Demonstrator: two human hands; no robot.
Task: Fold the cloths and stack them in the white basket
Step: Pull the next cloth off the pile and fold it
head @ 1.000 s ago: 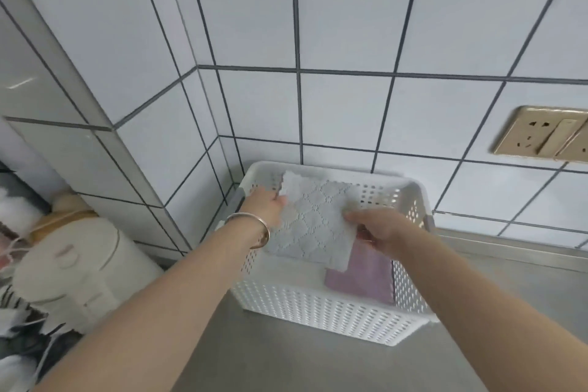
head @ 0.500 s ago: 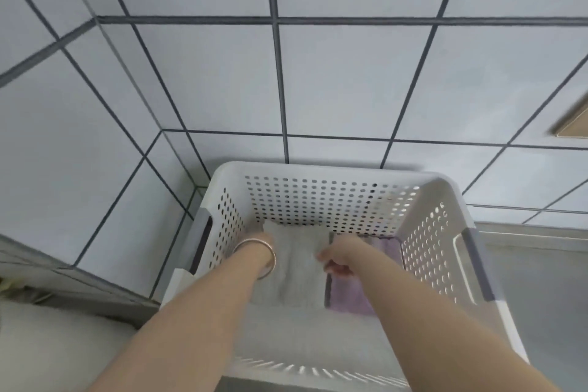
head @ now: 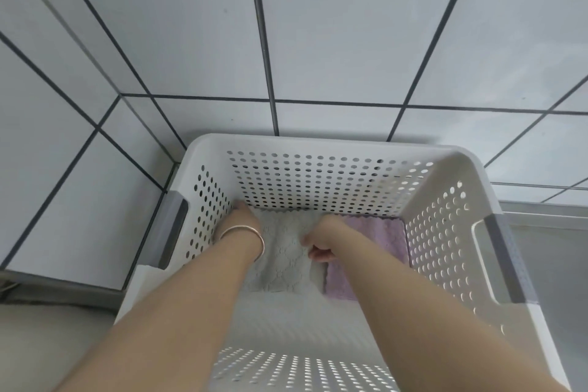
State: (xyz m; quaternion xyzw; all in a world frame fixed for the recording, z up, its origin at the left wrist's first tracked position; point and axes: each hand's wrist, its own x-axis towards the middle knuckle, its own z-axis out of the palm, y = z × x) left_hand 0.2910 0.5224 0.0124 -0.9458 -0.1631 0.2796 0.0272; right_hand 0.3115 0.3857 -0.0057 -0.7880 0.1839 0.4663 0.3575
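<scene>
Your left hand [head: 243,216] is lying flat, your right hand [head: 319,240] is pinching the grey cloth [head: 286,259]; the white basket [head: 318,145] is sitting cornered against tiled walls [head: 334,25] at twelve and nine o'clock.

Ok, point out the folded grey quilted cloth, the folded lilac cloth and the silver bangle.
Folded grey quilted cloth [head: 286,267]: head view, middle of its patterned top.
Folded lilac cloth [head: 386,239]: head view, bare far right part.
Silver bangle [head: 259,237]: head view, band's right curve on the left wrist.

The left hand [head: 243,219] is hiding its own fingers against the grey cloth [head: 286,259]. The right forearm is covering part of the pink cloth [head: 386,240]. The picture's lower edge is cutting off the basket [head: 318,145].
</scene>
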